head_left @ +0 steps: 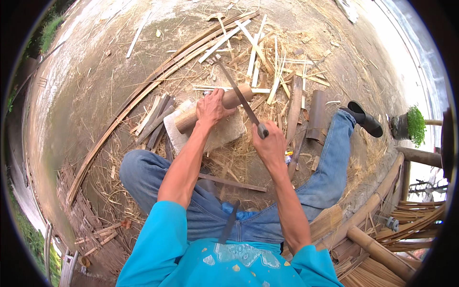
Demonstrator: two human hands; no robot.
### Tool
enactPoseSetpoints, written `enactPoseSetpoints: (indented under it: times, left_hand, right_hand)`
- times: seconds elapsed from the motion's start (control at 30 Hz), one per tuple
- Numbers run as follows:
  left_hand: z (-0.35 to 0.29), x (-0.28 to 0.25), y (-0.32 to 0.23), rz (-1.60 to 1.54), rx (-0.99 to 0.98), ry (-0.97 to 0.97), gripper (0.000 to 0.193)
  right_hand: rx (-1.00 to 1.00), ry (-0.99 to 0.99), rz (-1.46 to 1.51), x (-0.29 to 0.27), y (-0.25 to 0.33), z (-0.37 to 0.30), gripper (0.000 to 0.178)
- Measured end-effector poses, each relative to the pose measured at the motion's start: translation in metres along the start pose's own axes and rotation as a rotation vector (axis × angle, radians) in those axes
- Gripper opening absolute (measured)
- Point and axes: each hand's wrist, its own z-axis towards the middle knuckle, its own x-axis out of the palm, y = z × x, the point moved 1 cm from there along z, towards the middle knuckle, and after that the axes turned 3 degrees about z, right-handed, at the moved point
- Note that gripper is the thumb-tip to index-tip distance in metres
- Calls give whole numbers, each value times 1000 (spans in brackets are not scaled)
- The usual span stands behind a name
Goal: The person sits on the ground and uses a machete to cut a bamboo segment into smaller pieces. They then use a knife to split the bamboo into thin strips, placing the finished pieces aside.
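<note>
A brown cylindrical tube, apparently of bamboo, is laid aslant over a rough, pale block and is gripped from above by the left hand; a long, narrow, dark blade is seen across the tube's right part, its stubby handle clasped in the closed right hand; whether tube and blade touch cannot be told; around them, straw-like shavings, flat pale strips and long, bowed brown lengths are strewn over gritty ground.
</note>
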Motion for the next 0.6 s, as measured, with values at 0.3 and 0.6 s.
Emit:
enactPoseSetpoints:
  times: [0.3,0.6]
  left_hand:
    - [-20,3,6,36,-21,-45,65]
    - [-26,1,-12,66,102,28,66]
  right_hand:
    - [33,9,69,-39,-3,-59,26]
    - [45,34,104,-11,1,-47,26]
